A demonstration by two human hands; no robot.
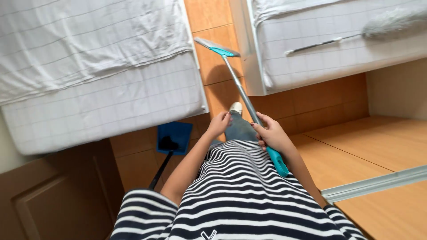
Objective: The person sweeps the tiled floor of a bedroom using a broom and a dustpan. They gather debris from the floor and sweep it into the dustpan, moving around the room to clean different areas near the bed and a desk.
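Note:
My right hand grips the metal pole of a flat mop just above its teal handle end. The mop's flat teal and grey head rests on the wooden floor between two beds. My left hand hovers beside the pole at about the same height, fingers curled, and whether it touches the pole is unclear. Below both hands are my striped shirt and one shoe.
A white-sheeted bed fills the left, a second bed the upper right with a grey duster lying on it. A blue dustpan with a dark handle stands on the floor. A brown door is lower left.

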